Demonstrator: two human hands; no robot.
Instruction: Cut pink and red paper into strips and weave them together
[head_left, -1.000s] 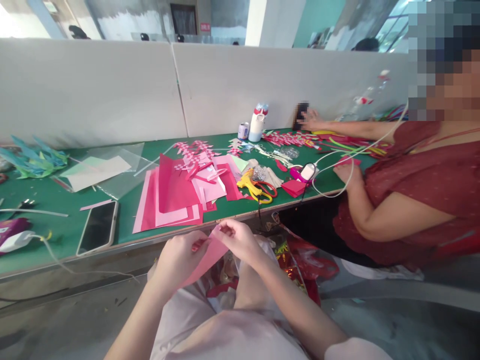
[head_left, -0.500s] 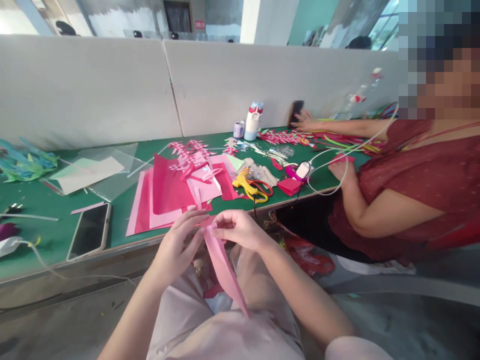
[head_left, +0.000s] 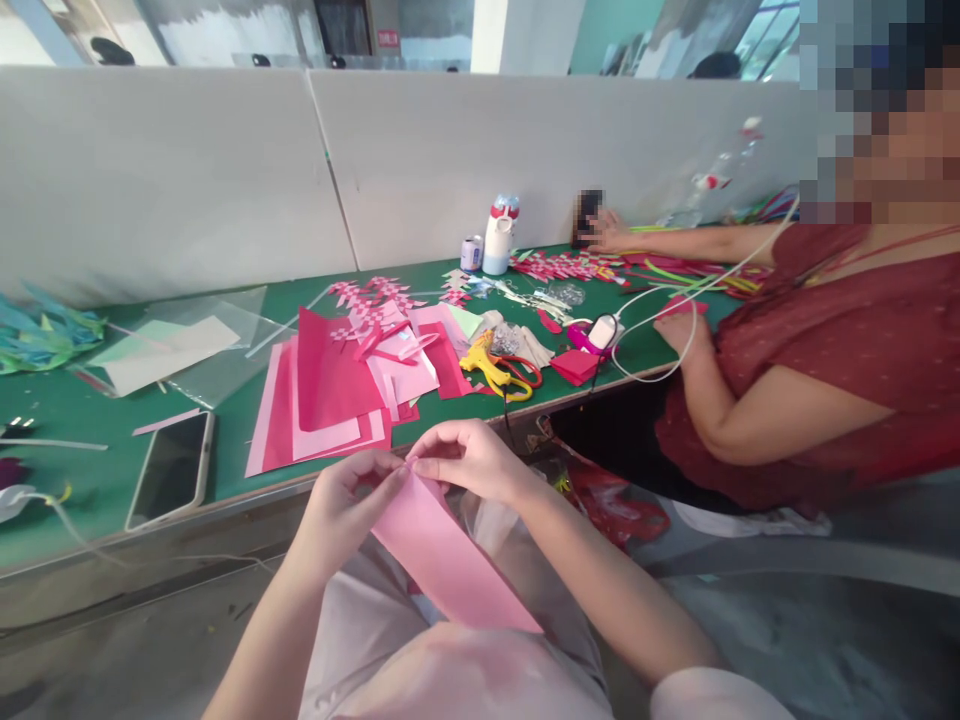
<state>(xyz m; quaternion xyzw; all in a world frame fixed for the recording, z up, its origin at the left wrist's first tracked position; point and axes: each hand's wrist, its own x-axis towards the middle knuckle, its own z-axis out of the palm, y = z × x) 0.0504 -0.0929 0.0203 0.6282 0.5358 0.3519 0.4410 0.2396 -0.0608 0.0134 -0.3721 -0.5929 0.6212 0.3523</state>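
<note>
Across the back of the scene, a pale partition [head_left: 180, 170] is standing behind a long green bench [head_left: 229, 435]. To the right, a co-worker [head_left: 810, 390] in a dark red top is sitting at that bench and is stretching one arm [head_left: 697, 246] over it. Straight ahead of the person, red and pink sheets [head_left: 330, 375] are lying overlapped near the front edge.

Nearer than that edge, over the person's pale clothing [head_left: 349, 612], a long pink paper [head_left: 450, 560] is hanging from both hands, slanting down to the right. Whether its lower end is touching the clothing, I cannot tell. Where the picture half a second earlier is showing a narrow, nearly edge-on band, the paper is now presenting its broad face. By my judgement, it is being turned about its held end without being let go, and the work is centring on that end.

The left hand [head_left: 345, 500] and right hand [head_left: 476, 462] are meeting at the paper's top. Left of the sheets, a phone [head_left: 171, 470] is lying flat; to their right, a yellow tool [head_left: 480, 358] is resting.

Smallest of all, the left fingers [head_left: 384, 493] are pinching the top end, thumb against forefinger, and the right fingers [head_left: 436, 468] are gripping it just beside them, hardly any gap showing. Whether a fold is forming there is too small to tell.
</note>
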